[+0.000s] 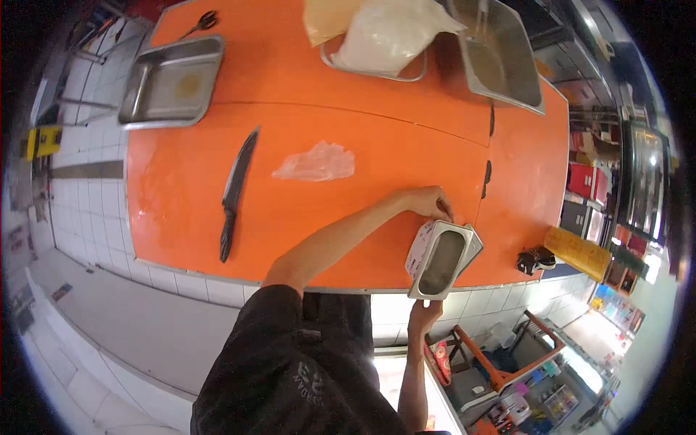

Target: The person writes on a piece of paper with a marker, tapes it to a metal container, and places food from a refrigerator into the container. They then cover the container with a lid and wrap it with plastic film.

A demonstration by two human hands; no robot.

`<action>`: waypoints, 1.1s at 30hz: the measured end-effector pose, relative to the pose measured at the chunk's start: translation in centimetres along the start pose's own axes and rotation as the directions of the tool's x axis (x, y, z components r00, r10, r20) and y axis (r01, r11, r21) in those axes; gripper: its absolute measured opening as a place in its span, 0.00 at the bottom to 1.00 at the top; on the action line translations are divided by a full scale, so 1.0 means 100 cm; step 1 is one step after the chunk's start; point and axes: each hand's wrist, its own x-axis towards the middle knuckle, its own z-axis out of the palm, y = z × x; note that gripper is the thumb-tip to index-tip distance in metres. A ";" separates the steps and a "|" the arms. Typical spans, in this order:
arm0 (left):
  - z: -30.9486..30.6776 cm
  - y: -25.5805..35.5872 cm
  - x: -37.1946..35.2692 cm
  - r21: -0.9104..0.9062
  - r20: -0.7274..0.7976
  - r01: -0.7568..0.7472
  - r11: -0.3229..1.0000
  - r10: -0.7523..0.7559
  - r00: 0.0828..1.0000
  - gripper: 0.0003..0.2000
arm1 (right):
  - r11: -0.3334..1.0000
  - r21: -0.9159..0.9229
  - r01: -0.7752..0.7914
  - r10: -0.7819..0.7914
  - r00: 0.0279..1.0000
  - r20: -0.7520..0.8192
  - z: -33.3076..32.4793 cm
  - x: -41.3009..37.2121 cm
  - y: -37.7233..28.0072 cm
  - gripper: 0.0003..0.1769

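A small deep metal container with an oval opening is tilted toward the camera near the table's front edge, and its inside looks empty. My left hand is at its far rim with the fingers bent together. From below, my right hand grips its near end. Pale paper or a label with reddish print shows on the container's left side. Another metal edge shows behind it on the right. A clear crumpled plastic piece lies on the orange table. To its left is a knife with a black handle.
At the back left are a shallow metal tray and black scissors. A white plastic bag rests on a tray at the back, beside a deep metal pan. A small black object sits at the right corner.
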 end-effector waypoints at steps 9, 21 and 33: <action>0.012 0.003 0.027 -0.099 0.188 0.030 0.995 -0.011 0.982 0.10 | 0.996 0.090 0.015 -0.019 0.999 0.044 -0.008 0.017 0.046 0.14; 0.030 0.019 0.025 -0.074 0.272 0.328 0.942 -0.298 0.915 0.09 | 0.853 0.229 0.469 -0.490 0.871 0.042 -0.011 0.071 0.076 0.16; 0.042 0.018 0.034 -0.044 0.390 0.406 0.913 -0.358 0.848 0.08 | 0.710 0.553 -0.437 0.545 0.837 -0.038 -0.029 -0.008 0.034 0.08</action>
